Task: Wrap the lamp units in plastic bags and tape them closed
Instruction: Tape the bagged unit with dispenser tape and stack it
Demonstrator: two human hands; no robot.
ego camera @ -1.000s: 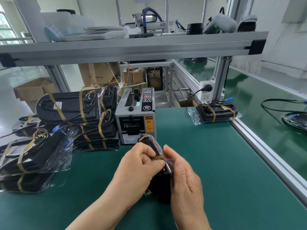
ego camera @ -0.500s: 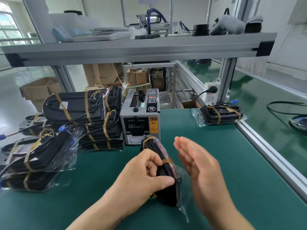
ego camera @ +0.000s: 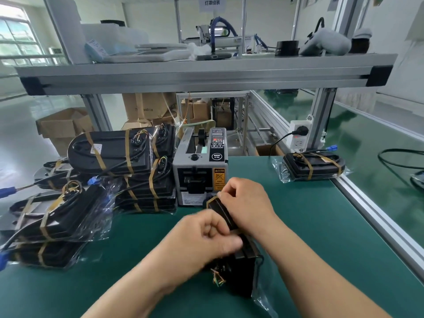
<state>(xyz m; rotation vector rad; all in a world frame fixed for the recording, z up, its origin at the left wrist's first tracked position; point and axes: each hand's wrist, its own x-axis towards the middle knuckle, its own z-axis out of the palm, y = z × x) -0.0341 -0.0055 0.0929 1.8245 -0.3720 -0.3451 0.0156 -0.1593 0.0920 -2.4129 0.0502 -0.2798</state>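
Both hands, L (ego camera: 206, 235) & R (ego camera: 246, 203), fingers curled round bagged lamp unit (ego camera: 238, 267), upright on bench (ego camera: 321, 226)

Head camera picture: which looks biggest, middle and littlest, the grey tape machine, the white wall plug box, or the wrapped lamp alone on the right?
1. Tape machine
2. Wrapped lamp, though it looks wider
3. Plug box, clearly smallest; it stands farther back, so nearness plays a part.

**Bright, even light; wide-angle bend**

Daylit from the window (ego camera: 16, 40) at upper left. Soft, faint shadows on the table (ego camera: 309, 226). White glare on the plastic bags (ego camera: 101, 203). Slightly motion-blurred left hand (ego camera: 202, 239). Bowed shelf beam (ego camera: 206, 74) and stretched edges.
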